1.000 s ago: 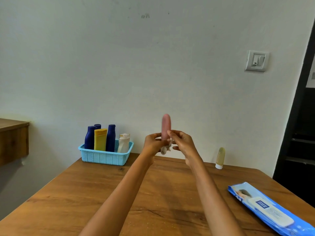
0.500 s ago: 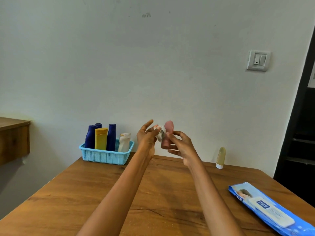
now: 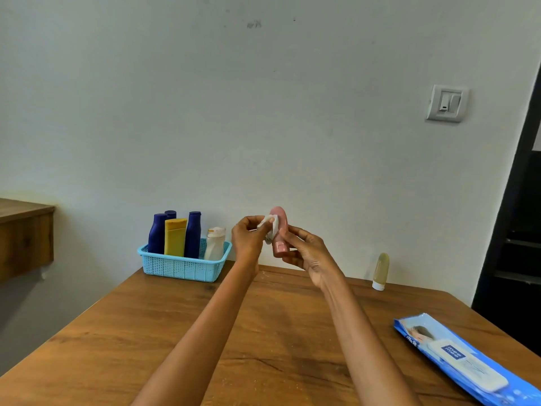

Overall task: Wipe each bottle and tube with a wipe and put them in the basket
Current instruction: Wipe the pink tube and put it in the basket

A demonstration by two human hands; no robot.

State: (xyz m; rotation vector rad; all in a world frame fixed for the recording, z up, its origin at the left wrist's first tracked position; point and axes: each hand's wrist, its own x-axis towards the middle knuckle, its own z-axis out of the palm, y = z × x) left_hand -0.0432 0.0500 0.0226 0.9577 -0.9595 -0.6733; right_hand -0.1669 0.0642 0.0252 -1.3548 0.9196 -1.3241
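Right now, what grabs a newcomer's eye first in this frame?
The two hands raised mid-frame above the table: the right hand holds a pink bottle cap down, while the left hand presses a white wipe against it. Next, the light blue basket by the wall, far left, already holding five bottles and tubes. One yellowish tube stands alone far right, behind the blue wipes pack.

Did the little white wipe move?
Yes. The crumpled white wipe went up from the bottom of the pink plastic tube to its top, judged against the light blue plastic basket.
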